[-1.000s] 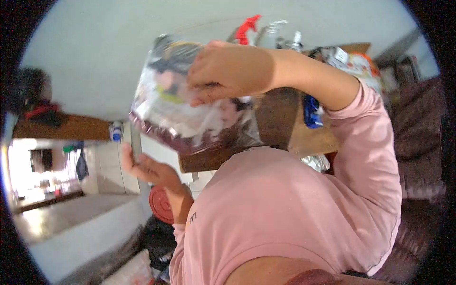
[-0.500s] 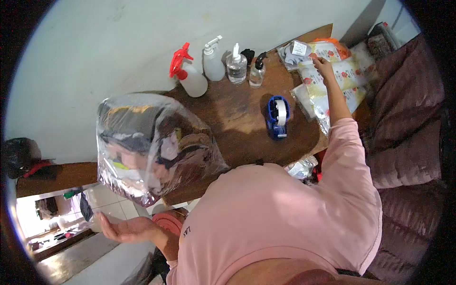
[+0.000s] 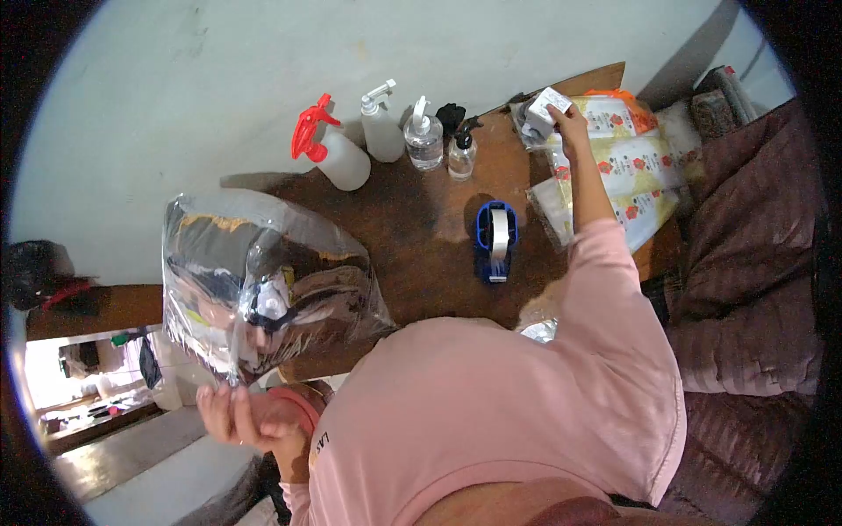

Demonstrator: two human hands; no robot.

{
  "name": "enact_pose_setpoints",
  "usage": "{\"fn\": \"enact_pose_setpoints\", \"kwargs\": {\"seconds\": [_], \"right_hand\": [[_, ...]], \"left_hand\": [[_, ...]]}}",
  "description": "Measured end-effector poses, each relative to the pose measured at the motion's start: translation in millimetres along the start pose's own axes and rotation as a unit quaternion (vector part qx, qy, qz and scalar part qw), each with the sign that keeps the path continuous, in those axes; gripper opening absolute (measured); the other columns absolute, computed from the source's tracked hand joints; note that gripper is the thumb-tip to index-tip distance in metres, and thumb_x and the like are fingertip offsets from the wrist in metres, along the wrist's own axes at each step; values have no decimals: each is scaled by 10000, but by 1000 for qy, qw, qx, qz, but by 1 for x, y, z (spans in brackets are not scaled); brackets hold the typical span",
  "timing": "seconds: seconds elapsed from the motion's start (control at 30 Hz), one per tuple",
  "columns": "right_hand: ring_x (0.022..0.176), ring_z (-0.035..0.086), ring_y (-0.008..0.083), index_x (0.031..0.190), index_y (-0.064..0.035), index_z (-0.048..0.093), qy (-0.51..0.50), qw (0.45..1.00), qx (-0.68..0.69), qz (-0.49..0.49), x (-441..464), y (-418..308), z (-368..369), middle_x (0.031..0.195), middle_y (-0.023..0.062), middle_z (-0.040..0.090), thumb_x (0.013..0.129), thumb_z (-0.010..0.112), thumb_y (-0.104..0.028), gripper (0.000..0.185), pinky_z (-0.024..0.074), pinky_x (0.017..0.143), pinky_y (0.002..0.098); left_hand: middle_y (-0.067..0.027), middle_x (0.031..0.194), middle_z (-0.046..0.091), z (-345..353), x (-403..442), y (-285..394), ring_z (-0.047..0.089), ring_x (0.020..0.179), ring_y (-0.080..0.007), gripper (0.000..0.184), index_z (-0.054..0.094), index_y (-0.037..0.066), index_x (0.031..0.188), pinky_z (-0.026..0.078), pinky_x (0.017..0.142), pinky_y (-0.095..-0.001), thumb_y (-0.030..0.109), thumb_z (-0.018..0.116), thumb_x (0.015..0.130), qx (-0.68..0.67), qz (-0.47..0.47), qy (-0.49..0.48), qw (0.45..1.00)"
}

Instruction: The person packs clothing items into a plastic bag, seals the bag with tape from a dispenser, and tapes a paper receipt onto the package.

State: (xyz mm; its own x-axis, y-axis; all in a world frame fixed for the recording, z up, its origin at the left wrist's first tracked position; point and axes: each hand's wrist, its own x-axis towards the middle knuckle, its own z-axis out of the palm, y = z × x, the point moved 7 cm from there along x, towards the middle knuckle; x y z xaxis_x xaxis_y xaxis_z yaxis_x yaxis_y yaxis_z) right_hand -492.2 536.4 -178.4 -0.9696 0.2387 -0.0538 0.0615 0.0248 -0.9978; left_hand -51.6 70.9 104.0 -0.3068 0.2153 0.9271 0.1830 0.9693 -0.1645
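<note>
My left hand (image 3: 244,419) is at the lower left, palm up with fingers loosely bent and slightly apart. Its fingertips are at the lower corner of a clear plastic bag (image 3: 206,289) packed with dark and coloured folded items; whether they touch it I cannot tell. At the upper right, my right hand (image 3: 572,127) grips a small white block with printing (image 3: 545,107), perhaps a stack of labels. Beneath that hand lie flat plastic packets with a red flower print (image 3: 614,167). A blue tape dispenser (image 3: 496,241) with a white roll rests mid-table.
Along the wall stand a spray bottle with red trigger (image 3: 342,162), a white-topped bottle (image 3: 383,131), a clear pump bottle (image 3: 424,145) and a small black-topped bottle (image 3: 462,158). A dark striped cushioned surface (image 3: 745,307) borders the wooden table (image 3: 421,237) on the right.
My right hand has taken hold of the white printed block and lifted it. My left hand has moved up and right toward the bag's corner, its fingers bending. The view has shifted slightly.
</note>
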Motion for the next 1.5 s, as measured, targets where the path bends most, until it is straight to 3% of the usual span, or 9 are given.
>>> {"fn": "enact_pose_setpoints", "kwargs": {"seconds": [0.23,0.4,0.5,0.67,0.73,0.87,1.07,1.23,1.5], "right_hand": [[972,554,154,1251,-39,356,-190,970,153,-17,-236,-115,59,1097,80,549,784,592,-1,525,455,826,289],[1003,537,142,1232,-17,366,-229,960,147,-69,-350,-110,115,1085,74,556,796,594,15,493,448,832,282],[872,541,99,1214,-15,420,-193,977,43,-84,-374,-104,126,970,46,576,812,609,-70,448,434,768,247],[749,547,126,1062,-19,576,3,982,-170,-79,-343,-42,64,827,73,592,835,590,-231,311,435,663,255],[762,610,267,1010,-1,593,42,954,-265,-131,-331,-4,44,860,173,622,814,606,-256,322,461,676,333],[750,613,293,873,13,635,4,948,-315,-46,-325,43,41,800,194,624,781,635,-314,339,461,688,340],[736,625,275,804,11,628,24,903,-421,-80,-324,10,53,785,172,633,791,622,-286,297,461,676,345],[571,630,240,1019,-14,528,-93,936,-307,143,-322,0,58,800,170,628,862,538,-267,298,503,496,335],[685,616,147,956,9,523,-72,977,-167,109,-340,52,41,832,102,622,860,543,-219,248,492,577,261]], "left_hand": [[-139,1005,587,88,9,42,544,961,-251,184,563,13,1001,406,870,-349,62,515,831,-396,-170,-315,845],[-117,1020,573,171,-66,116,559,961,-198,394,470,-5,1130,462,823,-325,180,617,815,-646,-381,-471,465],[-113,1004,560,179,-101,130,602,854,-172,332,450,2,1108,519,667,-284,160,571,843,-671,-418,-522,321],[-121,1014,553,183,-138,87,624,729,-174,332,372,26,1176,517,564,-265,57,479,863,-554,-406,-539,488],[-115,1001,557,178,-147,79,625,754,-176,293,409,37,1126,515,572,-279,35,493,846,-526,-372,-561,520],[-119,905,533,157,-137,81,565,818,-314,196,487,46,914,461,676,-418,-4,553,737,-424,-81,-510,744],[-167,874,505,136,-132,79,516,849,-374,152,527,42,914,436,708,-433,57,546,764,-350,69,-415,837],[-195,866,531,147,-147,71,537,813,-380,177,533,32,965,435,696,-426,72,530,793,-425,-96,-511,741],[-185,774,601,153,-149,68,608,712,-316,226,520,18,966,463,598,-377,121,603,782,-529,-226,-469,671]]}}
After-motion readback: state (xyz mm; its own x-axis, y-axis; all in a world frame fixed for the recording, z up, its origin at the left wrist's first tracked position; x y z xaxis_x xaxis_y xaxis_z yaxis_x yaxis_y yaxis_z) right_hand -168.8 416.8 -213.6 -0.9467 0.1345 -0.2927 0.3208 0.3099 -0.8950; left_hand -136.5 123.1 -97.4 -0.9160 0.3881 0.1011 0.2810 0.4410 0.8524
